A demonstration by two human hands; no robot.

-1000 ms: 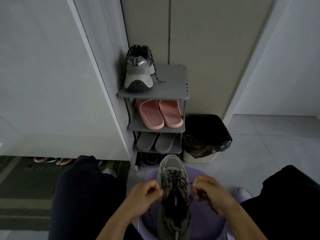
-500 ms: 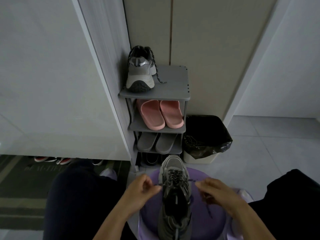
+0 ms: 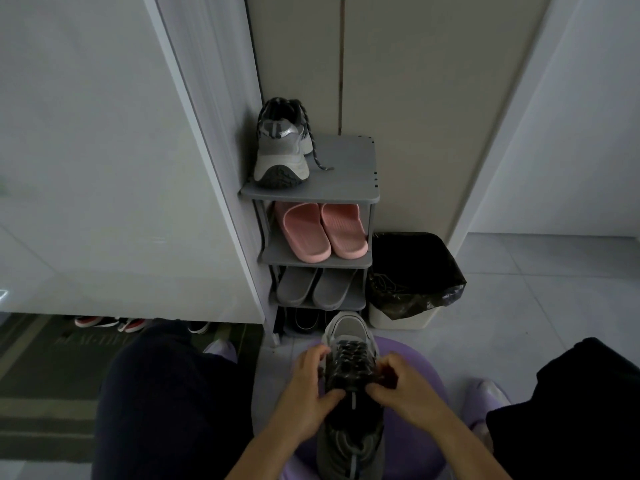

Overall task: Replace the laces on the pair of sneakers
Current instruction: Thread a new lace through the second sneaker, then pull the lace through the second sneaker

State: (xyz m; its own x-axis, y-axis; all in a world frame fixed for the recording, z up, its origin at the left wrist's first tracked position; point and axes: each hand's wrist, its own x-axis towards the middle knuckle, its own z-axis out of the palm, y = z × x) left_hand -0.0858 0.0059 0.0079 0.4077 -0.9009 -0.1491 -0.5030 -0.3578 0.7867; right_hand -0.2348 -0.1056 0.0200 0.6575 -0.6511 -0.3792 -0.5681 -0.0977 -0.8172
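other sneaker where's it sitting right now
In the head view, the other sneaker stands heel toward the camera at the left end of the shoe rack's top shelf, beside the white wall panel and directly above the pink slippers.

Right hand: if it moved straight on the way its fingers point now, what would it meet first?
The gray sneaker: the right hand points inward at its dark laces and seems to pinch them. Beyond them would come the left hand, though depth is unclear.

Left hand, right hand at dark laces of grey sneaker, purple stool beneath
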